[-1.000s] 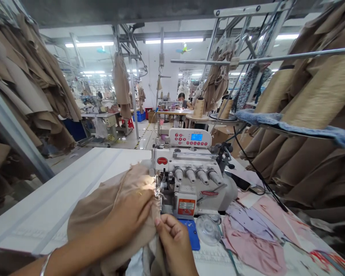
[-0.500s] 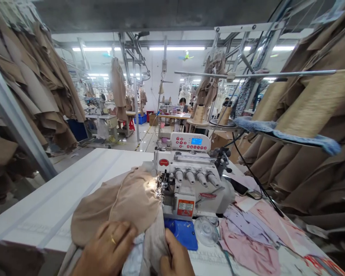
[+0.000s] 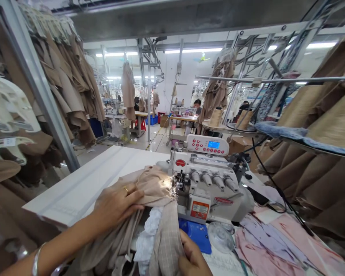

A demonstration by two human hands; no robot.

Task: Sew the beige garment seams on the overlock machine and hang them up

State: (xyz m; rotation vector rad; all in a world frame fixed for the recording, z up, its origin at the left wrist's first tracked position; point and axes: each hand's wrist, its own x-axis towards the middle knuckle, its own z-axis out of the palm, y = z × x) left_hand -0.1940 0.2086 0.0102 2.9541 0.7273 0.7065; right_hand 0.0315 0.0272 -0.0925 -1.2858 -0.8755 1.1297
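Observation:
My left hand [image 3: 117, 204], with a ring and a bangle, presses gathered beige fabric [image 3: 152, 188] against the white table, just left of the overlock sewing machine [image 3: 202, 180]. The fabric runs under the machine's presser foot [image 3: 178, 184], which is lit by a small lamp. My right hand [image 3: 193, 257] sits at the bottom edge of the view, pinching a fold of beige plaid fabric [image 3: 168, 245]. White lacy fabric [image 3: 148, 237] bunches beside that fold. The needle is hidden among the machine's parts.
A blue mat [image 3: 194, 234] and a clear plastic disc [image 3: 220, 237] lie before the machine, with pink and lilac fabric pieces [image 3: 267, 245] to the right. Beige garment panels hang on both sides. A co-worker [image 3: 197, 109] sits at a far table.
My left hand has moved up from the bottom edge onto the fabric beside the presser foot. More plaid and white fabric now shows, and the whole view has swung, shifting the machine rightward.

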